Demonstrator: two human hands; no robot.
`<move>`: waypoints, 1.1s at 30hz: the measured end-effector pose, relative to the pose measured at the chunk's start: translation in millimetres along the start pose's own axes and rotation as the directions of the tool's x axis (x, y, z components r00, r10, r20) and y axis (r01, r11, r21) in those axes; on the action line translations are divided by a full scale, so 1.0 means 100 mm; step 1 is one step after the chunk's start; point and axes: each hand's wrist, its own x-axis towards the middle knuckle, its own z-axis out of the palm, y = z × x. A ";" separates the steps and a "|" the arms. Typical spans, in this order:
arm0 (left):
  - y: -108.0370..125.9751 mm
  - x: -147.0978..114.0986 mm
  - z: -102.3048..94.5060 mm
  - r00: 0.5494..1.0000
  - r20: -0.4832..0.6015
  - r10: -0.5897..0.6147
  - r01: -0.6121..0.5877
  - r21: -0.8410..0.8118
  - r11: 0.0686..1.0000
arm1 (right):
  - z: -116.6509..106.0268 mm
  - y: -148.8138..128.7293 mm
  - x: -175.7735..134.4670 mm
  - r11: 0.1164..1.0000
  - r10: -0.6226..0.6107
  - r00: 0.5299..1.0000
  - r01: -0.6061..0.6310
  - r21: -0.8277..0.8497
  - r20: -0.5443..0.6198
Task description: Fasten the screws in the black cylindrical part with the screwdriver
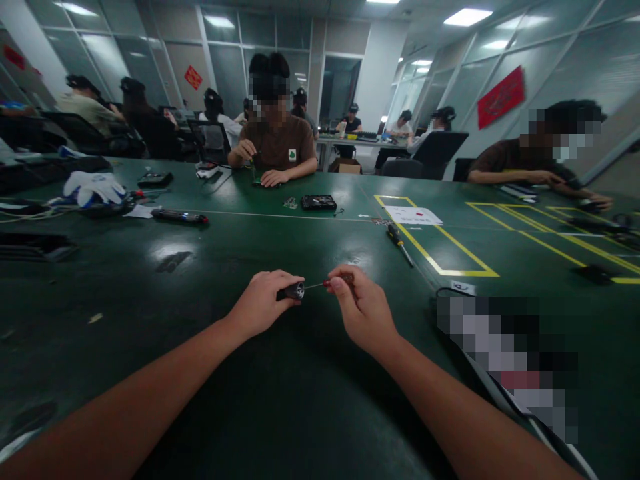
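Over the middle of the green table, my left hand [265, 301] is closed around a short dark cylindrical part [296, 291], its open end turned to the right. Most of that part is hidden by my fingers. My right hand [364, 307] grips a small screwdriver [327, 283] with a red tip to its handle. Its thin shaft points left and meets the open end of the cylinder; whether it touches a screw inside, I cannot tell. Farther right lies a larger black and yellow screwdriver [400, 244], apart from both hands.
A black case [319, 202] and small loose parts [290, 203] lie ahead on the table [280, 407]. White gloves [95, 188] and a dark tool [180, 216] are at left. Yellow tape [465, 273] marks areas at right, near a blurred-out device [500, 360]. A co-worker [280, 143] sits opposite.
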 end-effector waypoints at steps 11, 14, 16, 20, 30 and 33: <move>-0.01 0.00 0.00 1.000 0.001 -0.019 0.019 0.012 1.000 | -0.03 -0.02 0.03 0.996 -0.001 1.000 0.000 -0.089 -0.013; -0.03 0.00 0.01 1.000 -0.001 -0.016 0.016 0.016 1.000 | -0.04 -0.03 0.04 0.994 -0.004 1.000 0.003 -0.109 -0.009; -0.04 0.00 0.02 1.000 -0.003 -0.016 0.016 0.016 1.000 | -0.04 -0.03 0.04 0.992 -0.004 1.000 0.003 -0.125 -0.004; -0.05 0.00 0.01 1.000 -0.004 -0.029 0.029 0.011 1.000 | -0.05 -0.03 0.03 0.991 0.006 1.000 -0.008 -0.133 -0.017; -0.01 0.00 -0.01 0.999 0.012 -0.038 0.037 0.022 0.999 | -0.02 -0.05 0.02 0.993 0.006 1.000 -0.004 -0.114 0.020; 0.00 0.00 -0.01 0.999 0.009 -0.039 0.039 0.012 0.999 | -0.03 -0.05 0.04 0.989 0.015 1.000 -0.012 -0.147 0.021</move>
